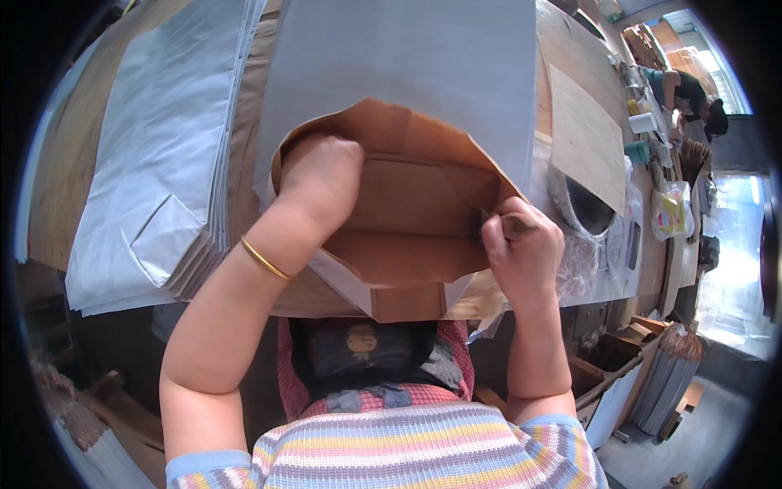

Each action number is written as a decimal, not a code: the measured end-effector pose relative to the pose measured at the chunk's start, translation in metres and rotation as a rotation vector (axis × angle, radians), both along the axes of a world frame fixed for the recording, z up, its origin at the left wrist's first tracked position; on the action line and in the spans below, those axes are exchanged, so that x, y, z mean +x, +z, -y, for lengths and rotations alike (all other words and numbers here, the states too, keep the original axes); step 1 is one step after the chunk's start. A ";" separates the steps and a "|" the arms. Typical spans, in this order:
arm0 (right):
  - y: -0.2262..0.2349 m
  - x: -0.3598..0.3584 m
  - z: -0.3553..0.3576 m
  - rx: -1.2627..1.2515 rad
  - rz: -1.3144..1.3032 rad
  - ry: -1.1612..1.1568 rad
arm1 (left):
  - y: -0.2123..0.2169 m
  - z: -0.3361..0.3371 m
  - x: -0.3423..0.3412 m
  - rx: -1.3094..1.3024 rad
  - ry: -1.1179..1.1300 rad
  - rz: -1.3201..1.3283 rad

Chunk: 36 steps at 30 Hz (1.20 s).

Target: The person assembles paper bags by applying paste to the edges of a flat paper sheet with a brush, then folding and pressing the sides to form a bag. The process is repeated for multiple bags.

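A large paper bag, white outside and brown inside, lies on the table with its mouth spread open toward me. My left hand reaches into the left side of the mouth, its fingers curled; what they hold, if anything, is hidden. At the right edge of the mouth my right hand is closed around a small brush with a short brownish handle. Its dark bristles point left into the bag, close to the inner right wall. A white folded flap shows below the mouth.
A stack of white paper bags with folded bottoms lies at the left. To the right are a thin wooden board, a dark round container and clear plastic wrap. Another person bends over at the far right. Bundled sacks stand below.
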State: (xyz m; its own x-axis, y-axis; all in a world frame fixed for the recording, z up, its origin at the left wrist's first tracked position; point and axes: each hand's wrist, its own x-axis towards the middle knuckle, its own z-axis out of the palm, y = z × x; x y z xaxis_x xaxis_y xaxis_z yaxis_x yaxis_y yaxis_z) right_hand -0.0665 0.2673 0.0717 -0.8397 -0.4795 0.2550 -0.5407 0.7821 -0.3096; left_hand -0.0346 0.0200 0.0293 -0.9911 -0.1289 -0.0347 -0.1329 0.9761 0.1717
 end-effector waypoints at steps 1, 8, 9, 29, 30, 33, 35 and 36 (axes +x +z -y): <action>0.004 -0.002 -0.001 -0.195 0.137 0.041 | 0.004 -0.006 0.001 -0.068 -0.028 0.030; -0.045 -0.064 0.006 -1.661 0.511 0.015 | 0.005 -0.029 0.000 -0.373 -0.063 0.042; -0.069 -0.071 0.013 -1.774 0.607 -0.071 | 0.004 -0.030 -0.002 -0.368 -0.056 0.066; -0.105 -0.062 0.043 -2.034 1.445 0.510 | 0.013 0.032 0.079 1.089 0.219 -0.479; -0.105 -0.060 0.045 -2.031 1.452 0.488 | -0.009 0.032 0.073 0.808 0.330 -0.539; -0.112 -0.062 0.043 -2.017 1.452 0.628 | -0.046 0.028 0.048 -0.232 0.042 -0.341; -0.111 -0.062 0.045 -2.007 1.465 0.624 | -0.048 0.023 0.031 -0.106 0.009 -0.322; -0.111 -0.061 0.044 -2.001 1.473 0.617 | -0.050 0.019 0.026 -0.041 -0.007 -0.309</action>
